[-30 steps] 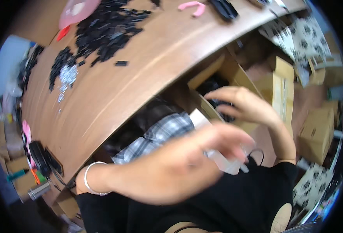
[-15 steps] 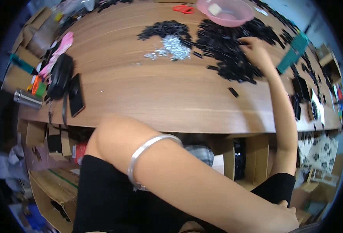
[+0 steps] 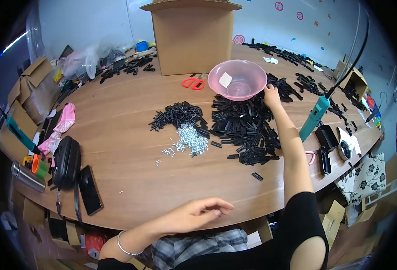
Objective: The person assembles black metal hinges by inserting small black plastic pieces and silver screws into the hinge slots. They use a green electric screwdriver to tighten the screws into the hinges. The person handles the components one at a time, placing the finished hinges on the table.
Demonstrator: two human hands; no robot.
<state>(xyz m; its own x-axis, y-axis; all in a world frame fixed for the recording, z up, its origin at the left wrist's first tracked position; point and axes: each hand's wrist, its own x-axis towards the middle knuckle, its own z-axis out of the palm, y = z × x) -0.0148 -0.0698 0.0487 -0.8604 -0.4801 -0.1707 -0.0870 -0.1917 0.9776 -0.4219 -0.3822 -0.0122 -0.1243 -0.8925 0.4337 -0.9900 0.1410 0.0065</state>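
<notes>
My right hand (image 3: 271, 96) reaches far across the table, its fingers closed at the right rim of a pink plastic bowl (image 3: 216, 80). A small whitish block (image 3: 225, 80) lies inside the bowl. Below that hand spreads a large heap of black oblong plastic parts (image 3: 248, 130). My left hand (image 3: 198, 213) hovers over the near table edge, fingers loosely bent and apart, holding nothing. Beyond it are a pile of small silvery screws or pins (image 3: 191, 140) and a heap of thinner black pieces (image 3: 178, 114). One black part (image 3: 257, 176) lies apart.
Red-handled scissors (image 3: 193, 83) lie before a big cardboard box (image 3: 194, 40). A teal electric screwdriver (image 3: 315, 118) hangs by a cord to the right of my right arm. A phone (image 3: 90, 190), black case (image 3: 68, 162) and steel flask (image 3: 27, 176) are at left.
My left arm has swung from across my body at the lower right to the near table edge. My right hand has moved from the black heap to the bowl's rim. The view has tilted up.
</notes>
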